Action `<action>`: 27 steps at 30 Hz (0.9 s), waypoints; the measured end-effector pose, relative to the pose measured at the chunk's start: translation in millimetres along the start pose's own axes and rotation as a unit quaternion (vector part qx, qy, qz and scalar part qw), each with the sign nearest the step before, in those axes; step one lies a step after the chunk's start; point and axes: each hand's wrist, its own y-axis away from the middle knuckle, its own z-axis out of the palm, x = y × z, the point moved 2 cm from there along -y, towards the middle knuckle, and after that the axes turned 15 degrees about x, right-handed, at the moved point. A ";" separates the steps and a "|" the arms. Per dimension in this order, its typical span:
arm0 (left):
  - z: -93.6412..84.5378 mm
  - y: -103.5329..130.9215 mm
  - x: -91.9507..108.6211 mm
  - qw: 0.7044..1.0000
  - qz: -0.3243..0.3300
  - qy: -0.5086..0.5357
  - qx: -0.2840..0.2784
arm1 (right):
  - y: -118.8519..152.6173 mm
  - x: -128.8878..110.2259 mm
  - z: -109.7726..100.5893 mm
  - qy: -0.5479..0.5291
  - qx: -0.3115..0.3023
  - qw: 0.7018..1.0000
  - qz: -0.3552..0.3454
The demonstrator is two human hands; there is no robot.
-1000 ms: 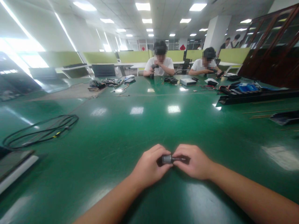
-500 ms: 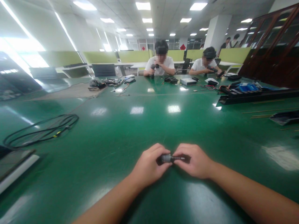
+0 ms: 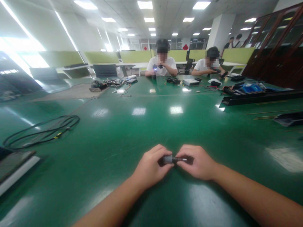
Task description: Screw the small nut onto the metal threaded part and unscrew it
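Note:
My left hand (image 3: 151, 167) is closed around the grey cylinder end of a small tool-like part (image 3: 168, 159), just above the green table. From that cylinder a thin dark shaft with a bright metal tip points right. Thumb and fingers of my right hand (image 3: 196, 162) close in a pinch about this shaft, and the tip shows between them. The dark left end of the part is mostly hidden in my left palm. Its exact kind is too small to make out.
On the green table (image 3: 123, 132), a coiled black cable (image 3: 67, 126) lies at left, near a flat panel (image 3: 16, 170). A black rail (image 3: 260, 97) with blue parts and thin brass rods (image 3: 265, 118) are at right. Two people (image 3: 163, 61) work with handheld tools across the table.
My hands hardly move and keep the same grip on the part. A light now shines on the tool held by the person opposite.

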 end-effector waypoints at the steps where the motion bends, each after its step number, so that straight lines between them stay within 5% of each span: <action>1: 0.0 -0.2 -0.3 1.000 0.001 0.000 0.002 | -0.2 0.1 0.0 -0.002 0.002 1.000 0.002; 27: -3.1 -4.1 -4.3 1.000 -0.001 -0.014 0.026 | -3.6 4.6 -1.2 0.017 0.034 0.998 0.039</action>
